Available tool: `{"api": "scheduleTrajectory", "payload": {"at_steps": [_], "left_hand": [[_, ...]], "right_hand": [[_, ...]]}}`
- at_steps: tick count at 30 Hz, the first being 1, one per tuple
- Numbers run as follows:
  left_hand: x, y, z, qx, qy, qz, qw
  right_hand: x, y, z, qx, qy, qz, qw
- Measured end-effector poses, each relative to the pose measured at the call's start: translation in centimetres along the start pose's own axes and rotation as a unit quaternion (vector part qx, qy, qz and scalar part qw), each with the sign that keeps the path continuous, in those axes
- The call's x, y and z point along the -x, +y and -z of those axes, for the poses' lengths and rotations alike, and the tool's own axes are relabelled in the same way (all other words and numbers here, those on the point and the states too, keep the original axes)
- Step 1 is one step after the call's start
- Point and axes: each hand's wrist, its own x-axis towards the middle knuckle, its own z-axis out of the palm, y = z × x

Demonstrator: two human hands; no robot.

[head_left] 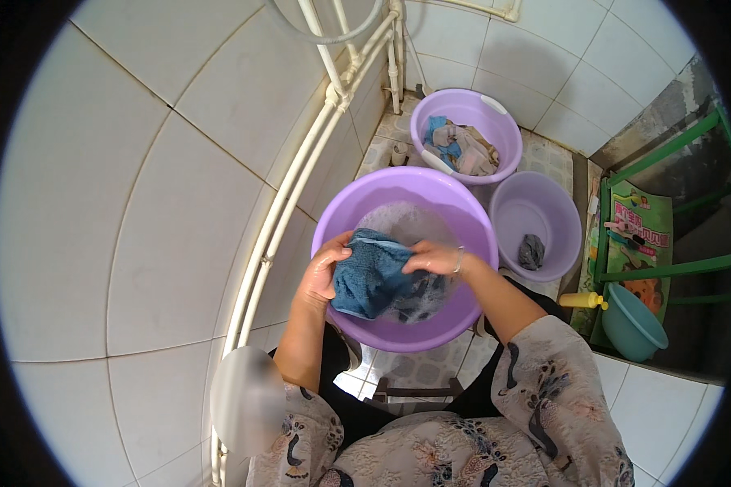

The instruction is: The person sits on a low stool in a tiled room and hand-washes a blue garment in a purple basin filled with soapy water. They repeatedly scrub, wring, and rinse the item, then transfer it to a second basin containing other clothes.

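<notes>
Between my hands a wet blue towel (pixel 371 276) is held up over a large purple basin (pixel 351 203). My left hand (pixel 326 266) grips its left edge, thumb on top. My right hand (pixel 432 258) has its fingers closed on the towel's right side. Soapy water (pixel 402 219) with suds lies in the basin beneath. A darker piece of cloth (pixel 422 299) sits in the water under the towel, partly hidden by it.
Behind stands a purple basin (pixel 502 122) with white handles, holding several clothes (pixel 467 150). A smaller purple tub (pixel 560 215) holds a dark grey cloth (pixel 531 252). At right are a yellow bottle (pixel 581 300), a teal basin (pixel 632 325) and a green frame (pixel 666 270). White pipes (pixel 288 191) run along the left wall.
</notes>
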Motion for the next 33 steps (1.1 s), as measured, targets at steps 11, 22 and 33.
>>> {"api": "scheduleTrajectory", "payload": {"at_steps": [11,22,33], "left_hand": [[0.3,-3.7,-0.3,-0.680,0.003,-0.102,0.726],[-1.0,-5.3,3.1,-0.795,0.120,-0.157,0.574],[-2.4,-4.9,2.0,-0.438,0.034,0.055,0.897]], "right_hand": [[2.3,0.4,3.5,-0.512,-0.041,-0.008,0.858],[4.2,-1.2,2.0,0.153,-0.050,0.019,0.987],[4.9,-0.7,3.6,-0.090,0.048,0.032,0.994]]}}
